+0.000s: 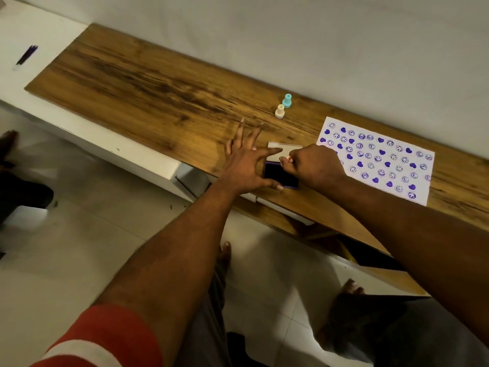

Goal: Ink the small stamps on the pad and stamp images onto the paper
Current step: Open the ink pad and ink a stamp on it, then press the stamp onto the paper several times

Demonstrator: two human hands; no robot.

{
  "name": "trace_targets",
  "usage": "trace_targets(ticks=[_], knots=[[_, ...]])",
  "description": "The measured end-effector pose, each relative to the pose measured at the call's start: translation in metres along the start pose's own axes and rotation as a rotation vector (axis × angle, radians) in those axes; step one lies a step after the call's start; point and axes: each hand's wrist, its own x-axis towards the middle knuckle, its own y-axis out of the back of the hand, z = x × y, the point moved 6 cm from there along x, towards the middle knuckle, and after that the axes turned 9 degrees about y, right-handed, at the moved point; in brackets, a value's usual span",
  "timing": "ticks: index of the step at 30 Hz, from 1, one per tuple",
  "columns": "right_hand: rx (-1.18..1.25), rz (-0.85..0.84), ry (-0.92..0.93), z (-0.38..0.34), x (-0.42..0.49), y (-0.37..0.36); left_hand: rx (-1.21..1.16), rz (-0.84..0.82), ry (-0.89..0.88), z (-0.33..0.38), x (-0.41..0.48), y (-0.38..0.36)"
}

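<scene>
A dark purple ink pad (280, 175) lies open near the front edge of the wooden table, its clear lid (287, 149) folded back behind it. My left hand (244, 161) rests spread against the pad's left side, thumb at its front corner. My right hand (312, 165) is closed around a small stamp (287, 158) whose pale tip shows at the fingertips, right over the pad's far edge. A white paper (381, 160) covered with purple smiley and heart prints lies to the right. A teal stamp (286, 100) and a cream stamp (279, 111) stand upright behind the pad.
The wooden table (148, 94) runs along a white wall. A pen (26, 55) lies on a white surface at the far left. Below the table are a tiled floor, bare feet (223, 254) and a white cabinet (105, 144).
</scene>
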Motion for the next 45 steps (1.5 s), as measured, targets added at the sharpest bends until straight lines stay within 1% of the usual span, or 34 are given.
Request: trace_targets(ticks=[3, 6, 8, 10, 12, 13, 14, 15, 16, 17, 18, 21, 26, 31, 33, 35, 36, 38, 39, 42, 45], knots=[[-0.099, -0.077, 0.019, -0.005, -0.002, -0.003, 0.014, -0.010, -0.002, 0.001, -0.003, -0.004], [-0.154, -0.184, 0.033, -0.013, -0.007, -0.005, -0.027, -0.008, 0.043, -0.001, -0.006, -0.007], [-0.169, -0.202, 0.025, -0.017, -0.007, 0.002, -0.050, 0.001, 0.062, -0.003, -0.006, -0.009], [-0.161, -0.107, 0.003, -0.020, 0.002, 0.023, -0.053, -0.005, 0.078, -0.004, -0.006, -0.011], [-0.154, 0.074, -0.044, -0.021, 0.011, 0.048, -0.049, -0.024, 0.095, -0.006, -0.005, -0.014], [-0.167, 0.132, -0.063, -0.023, 0.012, 0.055, -0.051, -0.028, 0.101, -0.006, -0.005, -0.016], [-0.197, 0.118, -0.053, -0.027, 0.010, 0.051, -0.054, -0.025, 0.107, -0.007, -0.005, -0.016], [-0.225, 0.033, -0.023, -0.033, 0.006, 0.035, -0.058, -0.020, 0.110, -0.008, -0.004, -0.016], [-0.235, -0.090, -0.007, -0.038, -0.002, 0.014, -0.065, -0.017, 0.108, -0.008, -0.004, -0.016], [-0.231, -0.203, -0.022, -0.041, -0.010, -0.003, -0.068, -0.017, 0.102, -0.007, -0.004, -0.016], [-0.234, -0.266, -0.038, -0.041, -0.013, -0.013, -0.066, -0.018, 0.100, -0.008, -0.003, -0.016], [-0.293, -0.300, -0.060, -0.040, -0.008, -0.019, -0.075, -0.021, 0.102, -0.008, -0.004, -0.017], [-0.259, -0.235, -0.125, -0.040, -0.004, -0.023, -0.060, -0.029, 0.102, -0.011, -0.004, -0.017], [-0.228, -0.168, -0.096, -0.035, -0.004, -0.028, -0.058, 0.007, 0.065, -0.008, -0.003, -0.017], [-0.169, -0.143, -0.076, -0.033, -0.004, -0.024, -0.053, 0.002, 0.066, -0.008, -0.004, -0.016], [-0.005, -0.035, -0.091, -0.020, -0.011, -0.012, -0.025, -0.012, 0.057, -0.006, -0.005, -0.016], [0.113, 0.038, -0.119, -0.008, -0.019, -0.004, -0.009, -0.019, 0.049, -0.005, -0.006, -0.016], [0.340, 0.175, -0.241, 0.030, -0.042, 0.007, 0.031, -0.023, 0.019, -0.004, -0.007, -0.018], [0.384, 0.208, -0.301, 0.050, -0.054, 0.007, 0.051, -0.020, 0.000, -0.004, -0.009, -0.018], [0.369, 0.192, -0.440, 0.099, -0.088, -0.003, 0.105, -0.010, -0.035, 0.002, -0.013, -0.018], [0.465, 0.185, -0.516, 0.122, -0.109, -0.019, 0.172, 0.042, -0.106, 0.027, -0.015, -0.016]])
